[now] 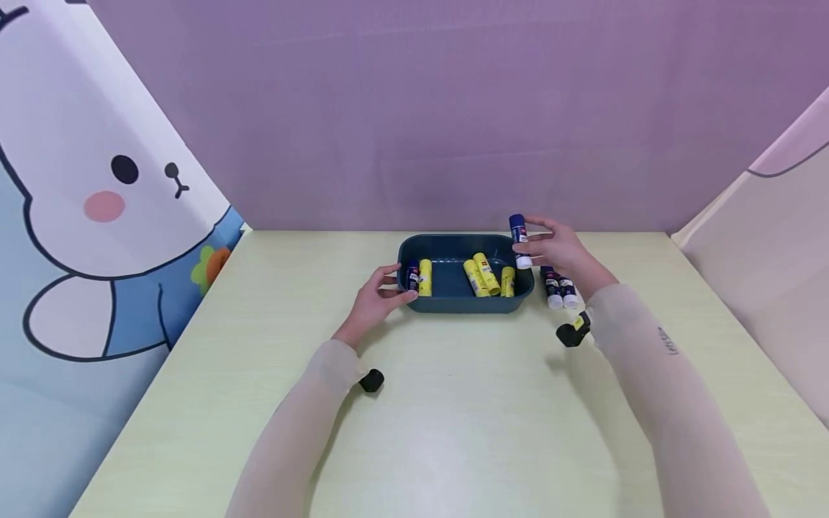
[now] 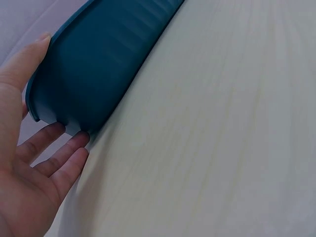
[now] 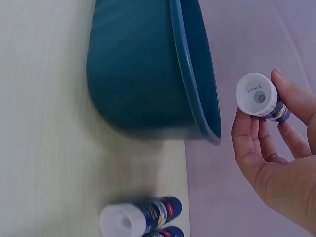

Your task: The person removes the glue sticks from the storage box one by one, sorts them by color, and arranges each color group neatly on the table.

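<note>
A dark teal plastic bin (image 1: 463,305) stands at the back of the table. My left hand (image 1: 378,296) holds its left end, with the thumb at the rim and fingertips against the outer wall in the left wrist view. My right hand (image 1: 557,248) pinches a blue glue stick (image 1: 519,241) with a white end, upright above the bin's right end. In the right wrist view, that white end (image 3: 256,94) faces the camera. Inside the bin lie several yellow glue sticks (image 1: 424,278) and one dark blue glue stick (image 1: 412,277) at the left.
Two blue glue sticks with white ends, one of them a near glue stick (image 1: 553,289), lie just right of the bin, under my right hand. A purple cloth wall (image 1: 414,129) rises behind the table (image 1: 453,403). A cartoon-printed panel (image 1: 103,216) stands at the left.
</note>
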Demonstrator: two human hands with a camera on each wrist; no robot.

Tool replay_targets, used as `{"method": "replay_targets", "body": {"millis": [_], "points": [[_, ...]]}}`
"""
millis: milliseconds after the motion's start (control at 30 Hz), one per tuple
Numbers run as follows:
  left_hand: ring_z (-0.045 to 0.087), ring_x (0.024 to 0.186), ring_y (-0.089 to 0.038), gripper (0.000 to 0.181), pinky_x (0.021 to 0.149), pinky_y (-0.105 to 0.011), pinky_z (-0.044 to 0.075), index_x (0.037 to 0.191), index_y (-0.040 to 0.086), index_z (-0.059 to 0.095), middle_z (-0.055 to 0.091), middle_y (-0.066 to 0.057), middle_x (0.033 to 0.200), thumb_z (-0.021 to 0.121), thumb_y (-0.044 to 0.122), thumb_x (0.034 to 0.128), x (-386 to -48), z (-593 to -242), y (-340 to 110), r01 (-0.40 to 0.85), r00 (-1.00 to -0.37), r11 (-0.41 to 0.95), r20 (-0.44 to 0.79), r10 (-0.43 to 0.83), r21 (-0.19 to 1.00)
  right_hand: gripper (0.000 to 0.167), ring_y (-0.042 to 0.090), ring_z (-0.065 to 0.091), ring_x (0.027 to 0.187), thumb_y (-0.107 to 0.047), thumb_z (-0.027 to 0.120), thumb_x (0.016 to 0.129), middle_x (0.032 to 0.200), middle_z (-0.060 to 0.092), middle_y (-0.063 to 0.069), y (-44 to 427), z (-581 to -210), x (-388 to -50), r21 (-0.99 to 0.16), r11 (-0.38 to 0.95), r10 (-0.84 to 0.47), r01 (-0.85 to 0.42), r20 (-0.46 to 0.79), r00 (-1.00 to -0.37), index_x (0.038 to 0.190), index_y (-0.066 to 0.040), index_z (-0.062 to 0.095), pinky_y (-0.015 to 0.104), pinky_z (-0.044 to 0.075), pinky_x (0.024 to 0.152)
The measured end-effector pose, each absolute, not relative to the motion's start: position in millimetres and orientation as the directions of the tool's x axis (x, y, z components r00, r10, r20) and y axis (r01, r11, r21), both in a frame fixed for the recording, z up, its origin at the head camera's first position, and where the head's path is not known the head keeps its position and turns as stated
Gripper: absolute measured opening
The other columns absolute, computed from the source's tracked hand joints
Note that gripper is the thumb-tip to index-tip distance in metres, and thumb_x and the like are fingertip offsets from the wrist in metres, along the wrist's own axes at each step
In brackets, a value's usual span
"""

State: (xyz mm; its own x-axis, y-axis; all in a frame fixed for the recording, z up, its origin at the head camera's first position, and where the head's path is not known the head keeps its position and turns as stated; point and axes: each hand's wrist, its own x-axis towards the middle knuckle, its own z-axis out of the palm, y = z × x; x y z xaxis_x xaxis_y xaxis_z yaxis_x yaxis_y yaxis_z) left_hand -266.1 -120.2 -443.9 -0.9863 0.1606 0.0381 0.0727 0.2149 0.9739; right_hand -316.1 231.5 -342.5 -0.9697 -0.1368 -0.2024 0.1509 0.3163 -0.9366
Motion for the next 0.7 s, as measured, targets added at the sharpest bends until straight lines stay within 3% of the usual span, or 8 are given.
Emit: {"method": "replay_targets", "body": {"millis": [200,500,700], "points": [[0.063,0.113,-0.029,0.069,0.093,-0.042,0.053,0.147,0.015,0.045,0.057,-0.013,0.129,0.079,0.023,0.0877,-265.2,-443.6,-119.7,0.074,-0.987,0.218,0.04,0.156,0.973,0.08,0.03,0.05,0.123,-0.017,0.068,0.097,0.148,0.039,0.024,243.6,-341.0,-314.3,-0.925,0.347,-0.104,0.156,-0.203,-0.974,0.16,-0.017,0.02,0.029,0.053,0.088],[0.063,0.113,-0.029,0.07,0.093,-0.041,0.053,0.148,0.017,0.045,0.056,-0.013,0.13,0.08,0.025,0.0873,-264.4,-442.6,-118.1,0.068,-0.986,0.208,0.033,0.165,0.976,0.081,0.009,0.059,0.097,-0.018,0.069,0.096,0.146,0.039,0.025,263.5,-341.1,-314.3,-0.919,0.365,-0.085,0.15,-0.193,-0.977,0.16,-0.016,0.02,0.021,0.054,0.078],[0.062,0.114,-0.03,0.07,0.093,-0.042,0.053,0.148,0.017,0.045,0.056,-0.014,0.13,0.08,0.026,0.0874,-264.7,-442.6,-117.9,0.065,-0.986,0.209,0.03,0.166,0.976,0.083,0.01,0.059,0.099,-0.02,0.07,0.096,0.147,0.038,0.026,275.4,-341.7,-313.2,-0.909,0.388,-0.069,0.155,-0.196,-0.978,0.16,-0.015,0.018,0.026,0.054,0.086]]}}
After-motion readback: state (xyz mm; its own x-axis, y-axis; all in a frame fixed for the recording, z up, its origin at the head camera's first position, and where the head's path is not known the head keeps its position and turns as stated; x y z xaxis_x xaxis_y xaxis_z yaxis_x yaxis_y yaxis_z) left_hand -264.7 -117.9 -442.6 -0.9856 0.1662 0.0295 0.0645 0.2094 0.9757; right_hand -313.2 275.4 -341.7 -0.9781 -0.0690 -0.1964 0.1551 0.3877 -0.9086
